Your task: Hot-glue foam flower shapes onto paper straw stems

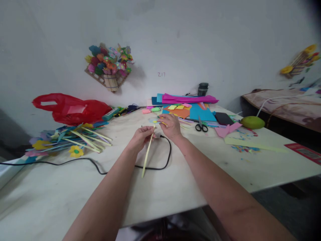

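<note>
Over the middle of the table, my left hand (143, 136) is closed around a pale yellow paper strip (147, 155), whose lower end slants down towards me. At the strip's top sits a small light-blue paper flower (152, 119) with a yellow centre. My right hand (172, 126) pinches at the flower's right edge; its fingertips partly hide the petals. Below both hands a black cable (169, 157) curls across the table, its plug end close to my left fingers. A pair of scissors (201, 126) with black handles lies to the right of my right hand.
Finished paper flowers and strips (85, 140) are heaped at the left beside a red plastic bag (70, 108). Coloured sheets (190, 98) are stacked at the back. A dark phone (224, 118), a green-yellow fruit (252, 122) and paper scraps (244, 149) lie at the right.
</note>
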Tool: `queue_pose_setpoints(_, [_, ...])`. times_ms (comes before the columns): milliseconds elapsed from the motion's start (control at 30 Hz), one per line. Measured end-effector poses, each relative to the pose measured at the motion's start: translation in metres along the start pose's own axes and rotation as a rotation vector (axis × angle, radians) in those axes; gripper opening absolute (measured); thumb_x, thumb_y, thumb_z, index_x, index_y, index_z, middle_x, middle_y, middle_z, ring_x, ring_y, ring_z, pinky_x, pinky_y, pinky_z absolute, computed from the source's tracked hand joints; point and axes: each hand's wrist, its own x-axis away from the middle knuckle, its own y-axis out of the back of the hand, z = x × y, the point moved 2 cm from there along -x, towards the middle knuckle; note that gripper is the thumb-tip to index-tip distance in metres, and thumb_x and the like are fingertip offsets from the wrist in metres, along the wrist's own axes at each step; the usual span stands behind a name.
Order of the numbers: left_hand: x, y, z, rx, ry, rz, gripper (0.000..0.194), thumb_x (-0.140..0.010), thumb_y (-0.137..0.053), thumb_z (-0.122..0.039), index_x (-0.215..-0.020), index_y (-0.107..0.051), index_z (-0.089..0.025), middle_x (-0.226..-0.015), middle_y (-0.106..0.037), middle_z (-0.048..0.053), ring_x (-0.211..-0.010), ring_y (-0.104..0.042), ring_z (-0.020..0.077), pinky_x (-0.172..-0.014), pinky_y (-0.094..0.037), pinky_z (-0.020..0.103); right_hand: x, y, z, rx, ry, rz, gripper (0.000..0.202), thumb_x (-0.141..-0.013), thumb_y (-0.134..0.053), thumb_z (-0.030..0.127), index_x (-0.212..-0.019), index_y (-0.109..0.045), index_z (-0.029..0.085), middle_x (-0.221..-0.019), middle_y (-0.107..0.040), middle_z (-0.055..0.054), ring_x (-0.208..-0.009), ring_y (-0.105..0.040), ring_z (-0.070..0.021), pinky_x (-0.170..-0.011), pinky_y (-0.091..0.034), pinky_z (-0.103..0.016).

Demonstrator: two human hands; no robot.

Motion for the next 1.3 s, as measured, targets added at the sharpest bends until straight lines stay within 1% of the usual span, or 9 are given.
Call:
queue_pose_setpoints(267, [0.001, 0.0, -0.003, 0.024, -0.037, -0.065, 0.022, -0.062, -0.073, -0.03, -0.071, -0.061, -0.014, -0.058, -0.061, 0.003, -0.046, -0.05, 0.0073, -0.043, -0.033, 0.018, 0.001, 0.001, 0.0, -0.034, -0.044, -0.045, 0.031, -0.075, -0.053, 0.019, -0.104, -0.063, 0.018, -0.118, -0.056, -0.01, -0.106, -0.048, -0.0252, -0.09, -0.034, -0.039])
queue_pose_setpoints(367, [0.001, 0.002, -0.005, 0.07, -0.055, -0.133, 0.023, -0.06, -0.074, -0.03, -0.071, -0.062, -0.013, -0.061, -0.062, 0.003, -0.047, -0.05, 0.0069, -0.042, -0.033, 0.018, 0.001, -0.003, -0.002, -0.097, -0.12, -0.021, 0.025, -0.076, -0.052, 0.021, -0.098, -0.065, 0.018, -0.11, -0.061, -0.01, -0.104, -0.051, -0.0229, -0.089, -0.037, -0.037])
queue_pose_setpoints(433, [0.0, 0.005, -0.007, 0.1, -0.072, -0.178, 0.025, -0.059, -0.074, -0.03, -0.072, -0.063, -0.012, -0.061, -0.062, 0.003, -0.049, -0.052, 0.0077, -0.043, -0.035, 0.018, 0.002, -0.008, -0.001, -0.187, -0.217, 0.061, 0.019, -0.079, -0.051, 0.026, -0.086, -0.067, 0.018, -0.093, -0.066, -0.007, -0.091, -0.057, -0.0196, -0.082, -0.041, -0.033])
queue_pose_setpoints(567, [-0.001, 0.011, -0.009, 0.129, -0.114, -0.278, 0.025, -0.056, -0.074, -0.03, -0.071, -0.063, -0.012, -0.059, -0.06, 0.002, -0.048, -0.05, 0.0068, -0.039, -0.031, 0.018, 0.006, -0.016, 0.015, -0.494, -0.398, 0.358, 0.031, -0.08, -0.051, 0.038, -0.066, -0.066, 0.015, -0.062, -0.064, -0.001, -0.055, -0.054, -0.0116, -0.059, -0.042, -0.024])
queue_pose_setpoints(733, [-0.002, 0.019, -0.011, 0.148, -0.179, -0.378, 0.028, -0.054, -0.076, -0.03, -0.071, -0.062, -0.013, -0.062, -0.06, 0.0, -0.043, -0.043, 0.003, -0.034, -0.02, 0.017, 0.014, -0.022, 0.041, -0.892, -0.449, 0.667, 0.036, -0.077, -0.055, 0.045, -0.062, -0.064, 0.013, -0.064, -0.065, -0.002, -0.039, -0.044, -0.0064, -0.043, -0.035, -0.022])
queue_pose_setpoints(900, [-0.001, 0.025, -0.015, 0.202, -0.209, -0.455, 0.029, -0.055, -0.075, -0.031, -0.072, -0.06, -0.014, -0.062, -0.059, -0.001, -0.044, -0.041, 0.0028, -0.035, -0.019, 0.017, 0.02, -0.026, 0.049, -0.942, -0.469, 0.857, 0.025, -0.069, -0.066, 0.035, -0.056, -0.061, 0.013, -0.059, -0.065, 0.0, -0.035, -0.036, -0.0028, -0.037, -0.028, -0.019])
queue_pose_setpoints(1067, [0.002, 0.034, -0.022, 0.279, -0.252, -0.565, 0.032, -0.052, -0.076, -0.031, -0.075, -0.059, -0.015, -0.063, -0.059, -0.002, -0.045, -0.042, 0.0021, -0.037, -0.019, 0.016, 0.018, -0.022, 0.042, -0.901, -0.53, 0.907, 0.022, -0.067, -0.067, 0.027, -0.053, -0.058, 0.014, -0.052, -0.062, 0.001, -0.033, -0.034, -0.0023, -0.034, -0.025, -0.018])
queue_pose_setpoints(1167, [0.002, 0.038, -0.023, 0.301, -0.26, -0.61, 0.033, -0.052, -0.076, -0.031, -0.075, -0.059, -0.016, -0.066, -0.059, -0.002, -0.048, -0.044, 0.0018, -0.038, -0.021, 0.015, 0.017, -0.02, 0.038, -0.851, -0.562, 0.871, 0.023, -0.068, -0.067, 0.026, -0.052, -0.057, 0.014, -0.047, -0.06, 0.002, -0.032, -0.034, -0.0026, -0.033, -0.025, -0.017])
queue_pose_setpoints(1300, [0.001, 0.033, -0.018, 0.258, -0.236, -0.598, 0.033, -0.051, -0.076, -0.031, -0.075, -0.061, -0.014, -0.069, -0.06, 0.0, -0.049, -0.044, 0.0021, -0.039, -0.023, 0.014, 0.018, -0.021, 0.039, -0.838, -0.593, 0.826, 0.025, -0.072, -0.064, 0.022, -0.051, -0.055, 0.013, -0.042, -0.057, 0.002, -0.031, -0.033, -0.0023, -0.033, -0.024, -0.017])
